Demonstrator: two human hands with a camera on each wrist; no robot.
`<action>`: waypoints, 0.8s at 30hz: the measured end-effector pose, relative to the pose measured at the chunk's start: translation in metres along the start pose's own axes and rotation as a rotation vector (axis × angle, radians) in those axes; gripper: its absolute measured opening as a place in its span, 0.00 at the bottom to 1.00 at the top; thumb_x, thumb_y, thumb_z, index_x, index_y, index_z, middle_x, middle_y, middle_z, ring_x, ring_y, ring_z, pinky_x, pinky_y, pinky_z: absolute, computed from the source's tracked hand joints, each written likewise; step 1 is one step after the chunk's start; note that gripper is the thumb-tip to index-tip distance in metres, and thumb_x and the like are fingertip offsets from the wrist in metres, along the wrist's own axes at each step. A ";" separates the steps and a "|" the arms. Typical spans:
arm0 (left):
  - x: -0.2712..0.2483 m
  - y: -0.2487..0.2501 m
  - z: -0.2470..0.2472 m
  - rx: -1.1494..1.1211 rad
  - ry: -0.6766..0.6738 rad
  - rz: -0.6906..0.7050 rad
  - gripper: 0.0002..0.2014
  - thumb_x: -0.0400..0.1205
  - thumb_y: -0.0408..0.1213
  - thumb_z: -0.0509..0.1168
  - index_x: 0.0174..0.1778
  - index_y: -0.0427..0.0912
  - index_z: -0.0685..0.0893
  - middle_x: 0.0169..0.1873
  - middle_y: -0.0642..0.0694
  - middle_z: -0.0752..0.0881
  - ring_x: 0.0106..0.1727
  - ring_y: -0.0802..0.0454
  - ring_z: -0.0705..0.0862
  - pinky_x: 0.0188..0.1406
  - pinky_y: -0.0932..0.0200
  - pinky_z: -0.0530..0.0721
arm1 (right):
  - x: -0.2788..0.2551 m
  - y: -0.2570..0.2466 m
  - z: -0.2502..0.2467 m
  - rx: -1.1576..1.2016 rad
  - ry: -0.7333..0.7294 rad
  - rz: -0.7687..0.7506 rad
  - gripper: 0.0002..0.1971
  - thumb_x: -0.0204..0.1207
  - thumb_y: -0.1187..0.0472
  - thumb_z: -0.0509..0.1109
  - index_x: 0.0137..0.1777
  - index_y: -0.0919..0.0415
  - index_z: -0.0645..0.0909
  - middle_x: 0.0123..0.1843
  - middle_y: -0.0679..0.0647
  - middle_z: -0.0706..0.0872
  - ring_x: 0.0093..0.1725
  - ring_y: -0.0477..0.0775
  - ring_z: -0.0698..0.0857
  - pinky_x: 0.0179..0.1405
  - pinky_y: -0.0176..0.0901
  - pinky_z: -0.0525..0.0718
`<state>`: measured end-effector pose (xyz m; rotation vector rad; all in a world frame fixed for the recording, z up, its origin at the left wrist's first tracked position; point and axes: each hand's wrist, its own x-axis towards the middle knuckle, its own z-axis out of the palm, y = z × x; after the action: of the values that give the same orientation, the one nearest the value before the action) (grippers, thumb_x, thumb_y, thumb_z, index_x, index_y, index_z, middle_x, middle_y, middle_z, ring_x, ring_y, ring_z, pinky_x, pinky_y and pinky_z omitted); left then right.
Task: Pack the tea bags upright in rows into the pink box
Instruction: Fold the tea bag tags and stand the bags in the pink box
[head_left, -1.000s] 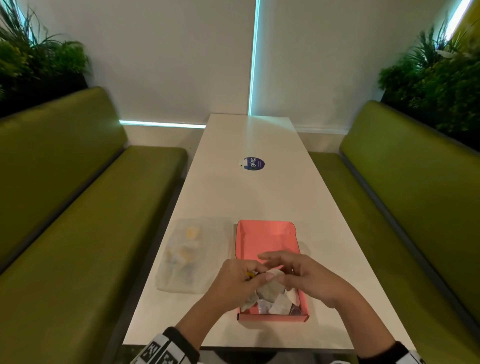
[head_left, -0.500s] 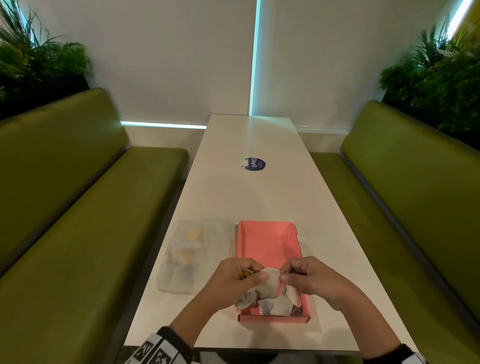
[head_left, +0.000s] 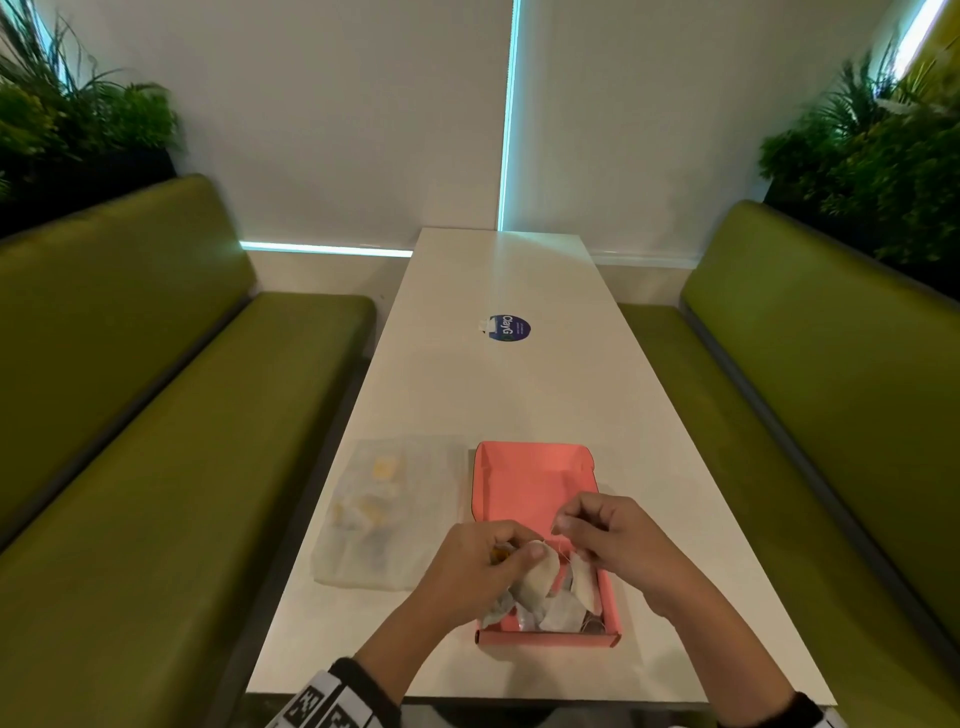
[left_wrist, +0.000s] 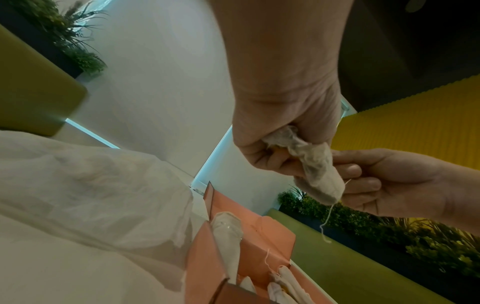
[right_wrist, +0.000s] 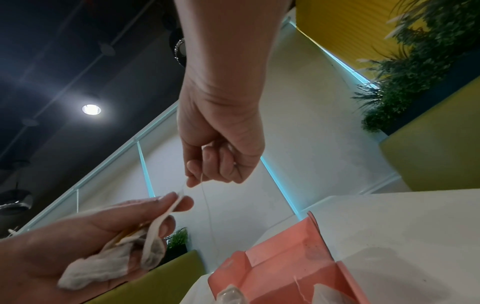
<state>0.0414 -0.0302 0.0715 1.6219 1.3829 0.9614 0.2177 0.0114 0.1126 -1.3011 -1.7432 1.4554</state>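
The pink box (head_left: 535, 483) lies open on the white table (head_left: 493, 395), with several tea bags (head_left: 563, 613) loose in its near end. Over that end, my left hand (head_left: 519, 555) grips a bunch of tea bags (left_wrist: 318, 174), one pinched upright between thumb and fingers (right_wrist: 166, 211). My right hand (head_left: 563, 526) is just right of it, above the box, and pinches a thin white string (right_wrist: 202, 185) that runs from the held tea bag. The box (left_wrist: 259, 232) (right_wrist: 285, 265) shows below both hands in the wrist views.
A clear plastic bag (head_left: 384, 509) with more tea bags and yellow tags lies left of the box. A round blue sticker (head_left: 509, 328) is farther up the table. Green benches (head_left: 130, 441) run along both sides.
My right hand has drawn back from the held tea bag, up and to the right, pulling its string out. The left hand keeps its grip over the box.
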 end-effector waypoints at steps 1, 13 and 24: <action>0.001 -0.001 0.000 0.020 0.037 -0.010 0.05 0.80 0.44 0.67 0.45 0.51 0.89 0.37 0.59 0.88 0.40 0.61 0.86 0.41 0.66 0.84 | -0.001 -0.001 0.000 -0.019 0.002 -0.010 0.09 0.79 0.68 0.66 0.37 0.61 0.82 0.29 0.55 0.77 0.26 0.44 0.73 0.27 0.28 0.72; 0.005 0.000 -0.004 -0.176 0.274 -0.120 0.12 0.82 0.40 0.65 0.31 0.47 0.85 0.18 0.58 0.75 0.25 0.59 0.74 0.29 0.62 0.75 | -0.016 0.017 0.027 -0.187 -0.413 0.104 0.11 0.82 0.65 0.61 0.40 0.60 0.81 0.26 0.49 0.83 0.19 0.44 0.70 0.22 0.32 0.70; 0.000 0.004 -0.001 -0.228 0.002 -0.164 0.12 0.81 0.39 0.67 0.32 0.52 0.86 0.31 0.50 0.81 0.33 0.58 0.77 0.29 0.69 0.77 | -0.001 0.010 0.014 -0.217 -0.286 0.172 0.18 0.77 0.70 0.62 0.39 0.47 0.87 0.28 0.49 0.86 0.20 0.43 0.73 0.22 0.33 0.72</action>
<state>0.0415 -0.0305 0.0754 1.3187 1.3326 0.9846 0.2094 0.0039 0.0995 -1.4407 -2.0652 1.6515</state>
